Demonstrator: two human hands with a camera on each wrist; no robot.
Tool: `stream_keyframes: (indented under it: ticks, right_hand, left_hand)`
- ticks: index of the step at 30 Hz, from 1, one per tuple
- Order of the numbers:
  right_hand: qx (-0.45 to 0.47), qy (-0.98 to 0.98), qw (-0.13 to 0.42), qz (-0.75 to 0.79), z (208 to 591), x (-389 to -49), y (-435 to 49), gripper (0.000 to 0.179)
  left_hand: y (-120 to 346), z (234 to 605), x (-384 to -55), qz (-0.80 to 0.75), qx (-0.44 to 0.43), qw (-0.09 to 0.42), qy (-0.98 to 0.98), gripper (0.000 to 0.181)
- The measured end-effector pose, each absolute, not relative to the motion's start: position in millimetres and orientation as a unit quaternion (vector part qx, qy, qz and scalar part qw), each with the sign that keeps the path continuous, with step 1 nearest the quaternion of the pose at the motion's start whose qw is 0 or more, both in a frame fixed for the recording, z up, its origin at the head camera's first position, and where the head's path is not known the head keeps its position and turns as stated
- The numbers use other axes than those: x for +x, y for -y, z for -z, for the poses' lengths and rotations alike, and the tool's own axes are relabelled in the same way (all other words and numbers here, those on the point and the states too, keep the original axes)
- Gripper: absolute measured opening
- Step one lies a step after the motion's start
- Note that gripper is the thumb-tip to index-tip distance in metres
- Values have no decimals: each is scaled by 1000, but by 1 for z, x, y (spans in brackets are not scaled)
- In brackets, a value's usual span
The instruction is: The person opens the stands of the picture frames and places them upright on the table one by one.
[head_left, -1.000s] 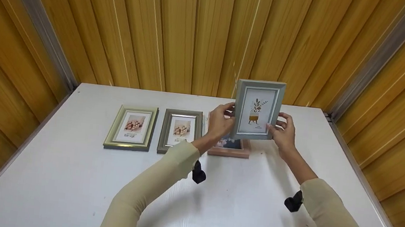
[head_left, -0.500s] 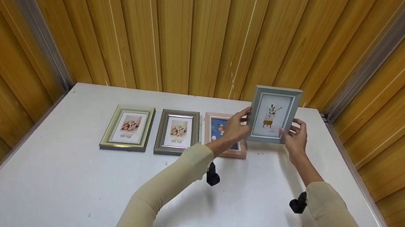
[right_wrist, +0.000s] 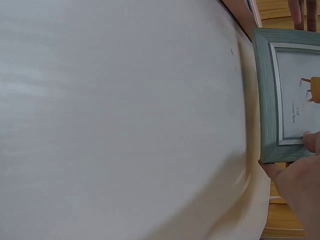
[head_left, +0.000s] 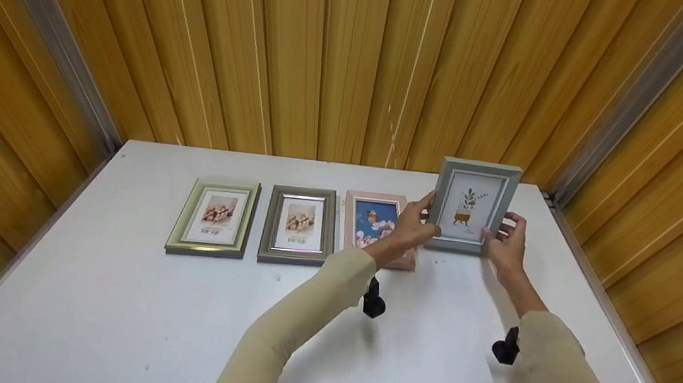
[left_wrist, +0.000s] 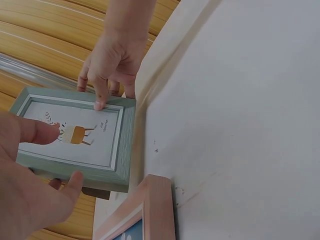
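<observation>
Both hands hold a grey-green picture frame nearly upright at the table's back right, its potted-plant print facing me. My left hand grips its left side, with the thumb over the front. On the opposite side, my right hand pinches the edge near the lower corner, its thumb on the front border. Whether the bottom edge touches the table cannot be told. A pink picture frame lies flat just left of it, partly hidden by my left hand and wrist.
On the white table, a dark grey picture frame and a gold-green picture frame lie flat, in a row with the pink one. Wood-patterned panels close off the back and sides.
The grey-green picture frame has moved right and down in both hands, from over the pink frame to beside it. More of the pink frame shows. The other frames lie still.
</observation>
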State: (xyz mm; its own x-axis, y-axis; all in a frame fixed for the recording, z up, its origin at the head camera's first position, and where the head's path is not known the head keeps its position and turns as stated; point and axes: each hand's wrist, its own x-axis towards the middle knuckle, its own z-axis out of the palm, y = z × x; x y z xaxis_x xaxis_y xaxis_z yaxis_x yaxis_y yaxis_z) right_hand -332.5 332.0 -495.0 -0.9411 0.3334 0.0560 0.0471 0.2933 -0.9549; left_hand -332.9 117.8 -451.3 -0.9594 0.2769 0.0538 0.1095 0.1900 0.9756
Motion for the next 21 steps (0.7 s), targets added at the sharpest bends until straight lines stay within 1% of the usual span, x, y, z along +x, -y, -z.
stream_keyframes:
  ticks: [6, 21]
  right_hand:
    - [-118, 806, 109, -569, 501, -331, -339, 59]
    - [-97, 843, 127, -513, 502, -329, -343, 60]
  left_hand:
    - [-123, 460, -331, -627, 125, 100, -763, 88]
    - [-122, 463, -327, -612, 136, 118, -770, 86]
